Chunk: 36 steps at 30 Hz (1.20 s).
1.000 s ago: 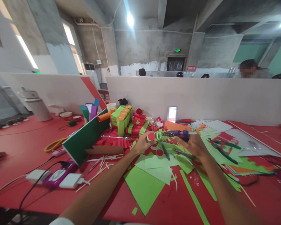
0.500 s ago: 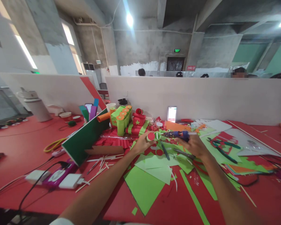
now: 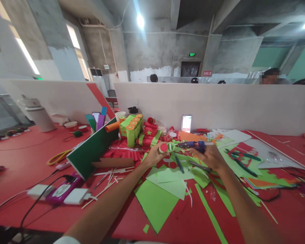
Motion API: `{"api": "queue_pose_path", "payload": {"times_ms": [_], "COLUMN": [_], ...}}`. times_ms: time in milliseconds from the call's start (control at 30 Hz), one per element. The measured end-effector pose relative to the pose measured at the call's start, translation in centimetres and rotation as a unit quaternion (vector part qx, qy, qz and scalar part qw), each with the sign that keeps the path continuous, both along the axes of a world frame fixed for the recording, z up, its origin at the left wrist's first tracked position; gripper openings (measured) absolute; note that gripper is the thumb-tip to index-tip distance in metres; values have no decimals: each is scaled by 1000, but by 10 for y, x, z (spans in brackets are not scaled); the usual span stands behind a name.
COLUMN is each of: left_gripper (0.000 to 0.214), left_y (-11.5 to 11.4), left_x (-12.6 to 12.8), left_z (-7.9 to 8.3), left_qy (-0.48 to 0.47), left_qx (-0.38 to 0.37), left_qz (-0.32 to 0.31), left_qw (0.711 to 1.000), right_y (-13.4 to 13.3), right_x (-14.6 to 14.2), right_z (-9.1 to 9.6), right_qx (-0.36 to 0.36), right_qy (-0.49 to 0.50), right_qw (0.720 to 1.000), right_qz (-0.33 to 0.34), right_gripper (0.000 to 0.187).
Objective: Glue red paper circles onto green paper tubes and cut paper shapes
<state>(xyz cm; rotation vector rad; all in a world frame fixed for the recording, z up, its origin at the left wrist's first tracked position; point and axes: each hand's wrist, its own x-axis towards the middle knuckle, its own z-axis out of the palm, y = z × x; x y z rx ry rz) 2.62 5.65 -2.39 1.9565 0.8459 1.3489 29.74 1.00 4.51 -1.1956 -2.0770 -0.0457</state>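
Observation:
My left hand (image 3: 154, 156) is closed around a small paper roll piece (image 3: 167, 147) with a red round end and a green loop beside it. My right hand (image 3: 210, 156) grips a blue glue gun (image 3: 193, 145), its nozzle pointing left at the paper piece. Both hands hover above a heap of green paper cut-offs (image 3: 173, 178) on the red table (image 3: 27, 159). Behind the left hand stands a green and red paper model (image 3: 138, 131) with orange circles and a star.
A dark green board (image 3: 91, 149) leans at the left. Power adapters and cables (image 3: 63, 193) lie near the front left edge. Pliers and scissors (image 3: 240, 162) rest on papers at the right. A phone (image 3: 186, 123) leans on the white partition (image 3: 218, 105). People sit beyond it.
Both hands stay nearly still, the glue gun held at the paper piece. A person's head beyond the partition at the right has shifted.

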Motion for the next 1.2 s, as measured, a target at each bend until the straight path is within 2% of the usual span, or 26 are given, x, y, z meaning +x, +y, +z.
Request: {"api": "queue_pose_path", "payload": {"times_ms": [533, 867, 1200], "left_gripper": [43, 43, 42], "left_y": [0, 3, 3], "left_x": [1, 0, -1], "left_z": [0, -2, -4], "left_qy": [-2, 1, 2], "left_qx": [4, 7, 8], "left_qz": [4, 0, 3], "left_qw": [1000, 1000, 1000], "right_y": [-3, -5, -7], "right_x": [-2, -2, -4], "right_z": [3, 4, 5], "right_qx": [-2, -41, -18], "right_qy": [-7, -12, -18], "right_qw": [1000, 999, 1000], "right_qz": [-5, 17, 12], "right_gripper": [41, 40, 38]}}
